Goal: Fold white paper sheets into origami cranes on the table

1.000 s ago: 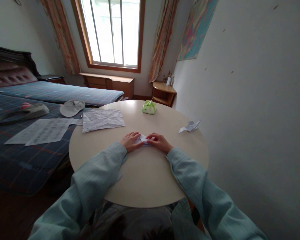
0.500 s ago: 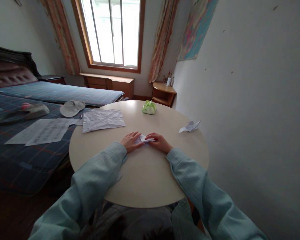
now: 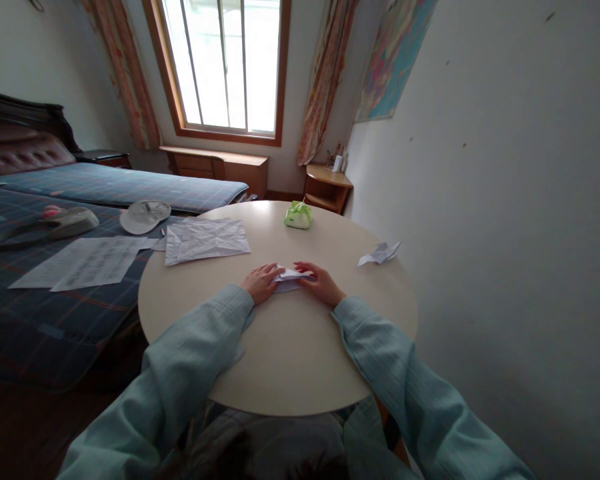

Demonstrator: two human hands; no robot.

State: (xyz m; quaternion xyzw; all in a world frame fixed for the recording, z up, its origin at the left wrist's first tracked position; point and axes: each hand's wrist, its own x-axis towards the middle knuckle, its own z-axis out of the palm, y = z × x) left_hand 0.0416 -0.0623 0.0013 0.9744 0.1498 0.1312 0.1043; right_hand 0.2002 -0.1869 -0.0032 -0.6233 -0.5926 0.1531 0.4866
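A small folded white paper (image 3: 288,279) lies in the middle of a round beige table (image 3: 290,347). My left hand (image 3: 263,283) rests on the paper's left part, fingers stretched flat and pressing it down. My right hand (image 3: 320,283) pinches the paper's right side, where a flap is raised a little above the table. Both arms wear light blue sleeves.
A creased unfolded sheet (image 3: 206,240) lies at the table's left, a green tissue pack (image 3: 299,215) at the far side, a finished paper figure (image 3: 379,253) at the right. The bed (image 3: 40,287) on the left holds printed sheets (image 3: 83,261) and a cap (image 3: 144,215). A wall runs close on the right.
My right hand has lifted a flap of the folded paper and drawn it to the right. My left hand has stayed pressing the paper's left part.
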